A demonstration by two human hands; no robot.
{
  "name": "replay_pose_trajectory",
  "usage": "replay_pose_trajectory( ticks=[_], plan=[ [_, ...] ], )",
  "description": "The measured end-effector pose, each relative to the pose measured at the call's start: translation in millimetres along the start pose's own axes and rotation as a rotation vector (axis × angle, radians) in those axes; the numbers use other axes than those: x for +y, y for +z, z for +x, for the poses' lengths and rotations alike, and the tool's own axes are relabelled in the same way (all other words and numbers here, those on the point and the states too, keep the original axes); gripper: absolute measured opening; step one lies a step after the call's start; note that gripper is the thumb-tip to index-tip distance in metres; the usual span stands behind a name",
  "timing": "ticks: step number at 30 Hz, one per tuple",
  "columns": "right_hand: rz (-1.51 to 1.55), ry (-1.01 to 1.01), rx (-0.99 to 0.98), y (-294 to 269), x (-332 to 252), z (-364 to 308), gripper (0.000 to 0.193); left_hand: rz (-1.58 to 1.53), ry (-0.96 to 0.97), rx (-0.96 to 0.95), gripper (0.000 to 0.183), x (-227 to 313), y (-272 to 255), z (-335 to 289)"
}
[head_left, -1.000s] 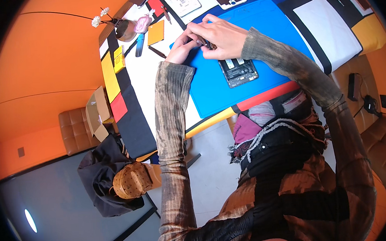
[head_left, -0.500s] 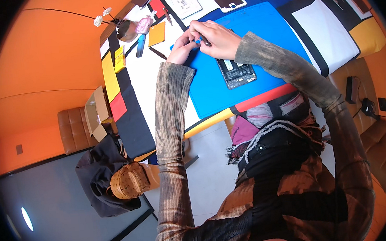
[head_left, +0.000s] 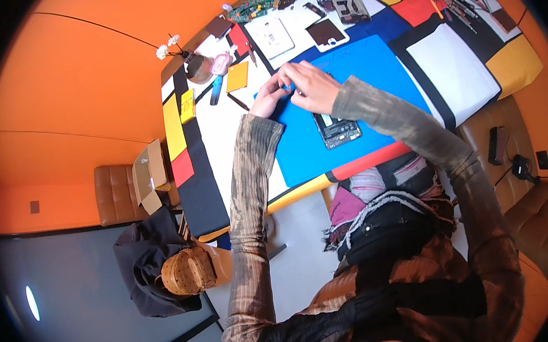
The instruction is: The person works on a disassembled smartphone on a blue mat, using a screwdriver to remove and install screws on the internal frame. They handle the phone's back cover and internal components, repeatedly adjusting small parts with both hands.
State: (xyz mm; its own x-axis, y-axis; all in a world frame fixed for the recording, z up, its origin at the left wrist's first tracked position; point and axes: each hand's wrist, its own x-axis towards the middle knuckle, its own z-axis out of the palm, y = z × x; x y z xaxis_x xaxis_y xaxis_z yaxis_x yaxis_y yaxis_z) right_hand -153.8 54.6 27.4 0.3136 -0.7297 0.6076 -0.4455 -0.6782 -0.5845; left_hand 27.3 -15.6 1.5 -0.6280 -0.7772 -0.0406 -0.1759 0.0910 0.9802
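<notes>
My left hand [head_left: 270,97] and my right hand [head_left: 314,87] meet over the far left part of a blue work mat [head_left: 384,68]. Fingers of both are bent and pinched together, almost touching. A small dark thing shows at the right fingers; what each hand grips is mostly hidden. Below my right hand lies an opened smartphone [head_left: 341,136], its inner boards and black lower part bare. The right hand and sleeve cover the phone's upper part. A thin dark pen-like tool [head_left: 238,102] rests just left of my left hand.
Left of the mat are an orange square [head_left: 237,77], a blue tool [head_left: 216,90], a yellow packet [head_left: 187,106] and a vase [head_left: 198,68] of white flowers. Beyond lie a white tablet-like panel [head_left: 272,37], a dark-screened device [head_left: 328,35] and green circuit boards [head_left: 255,8]. Several tools [head_left: 456,9] lie far right.
The view has tilted, so the table and hands sit lower and more of its far side shows. Both hands stay pinched together over the mat beside the phone.
</notes>
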Motion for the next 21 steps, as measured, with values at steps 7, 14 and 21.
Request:
replay_pose_trajectory(
  ticks=[7, 14, 21],
  plan=[
    [0.194, 0.119, 0.087, 2.0, 8.3, 0.9, 0.019, -0.154, 0.123, 0.179, 0.026, 1.7, 5.2, 4.3],
    [0.439, 0.375, 0.191, -0.4, 23.2, 12.2, 0.023, -0.177, 0.104, 0.108, 0.033, 2.0, 18.0, 3.2],
    [-0.092, 0.408, 0.423, -22.1, 45.5, 15.5, 0.038, -0.057, 0.164, 0.443, 0.019, -4.3, -8.4, 4.2]
  ],
)
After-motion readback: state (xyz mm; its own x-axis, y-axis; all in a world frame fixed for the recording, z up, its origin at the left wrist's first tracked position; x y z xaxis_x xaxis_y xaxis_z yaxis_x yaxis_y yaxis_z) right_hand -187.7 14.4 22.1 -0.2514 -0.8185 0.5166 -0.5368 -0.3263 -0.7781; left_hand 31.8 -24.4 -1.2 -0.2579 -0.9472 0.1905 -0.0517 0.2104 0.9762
